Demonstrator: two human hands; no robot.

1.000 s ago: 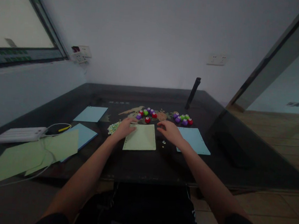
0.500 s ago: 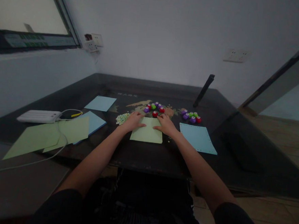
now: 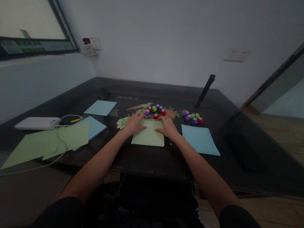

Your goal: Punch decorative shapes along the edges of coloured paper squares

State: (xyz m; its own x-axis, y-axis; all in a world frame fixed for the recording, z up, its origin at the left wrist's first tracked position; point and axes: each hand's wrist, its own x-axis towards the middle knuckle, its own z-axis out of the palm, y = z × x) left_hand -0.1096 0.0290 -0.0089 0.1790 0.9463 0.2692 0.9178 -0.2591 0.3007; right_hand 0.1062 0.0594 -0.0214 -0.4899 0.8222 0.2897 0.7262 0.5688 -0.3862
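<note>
One green sheet (image 3: 148, 136) on the dark table (image 3: 140, 162), touched by the left hand (image 3: 134, 124) at eleven o'clock and right hand (image 3: 168, 127) at one, fingers loosely spread. At twelve, coloured balls (image 3: 155, 116); at three, a blue sheet (image 3: 201, 140); at nine, a white power strip (image 3: 36, 123).

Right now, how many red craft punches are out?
4: one red craft punch back left, one right and one front in the middle cluster; one at the right cluster's right end.
</note>
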